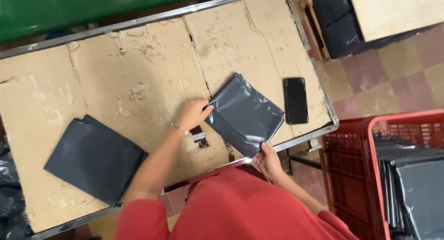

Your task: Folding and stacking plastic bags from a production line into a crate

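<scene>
A dark grey plastic mailer bag lies tilted on the cardboard-covered table. My left hand pinches its upper left corner. My right hand grips its lower corner at the table's near edge. Both arms come out of red sleeves. A stack of the same grey bags rests flat on the table to the left, apart from my hands.
A black phone lies face up just right of the bag. A red plastic crate holding several grey bags stands on the floor at right. A wooden board on dark packages sits at top right. A green surface borders the table's far side.
</scene>
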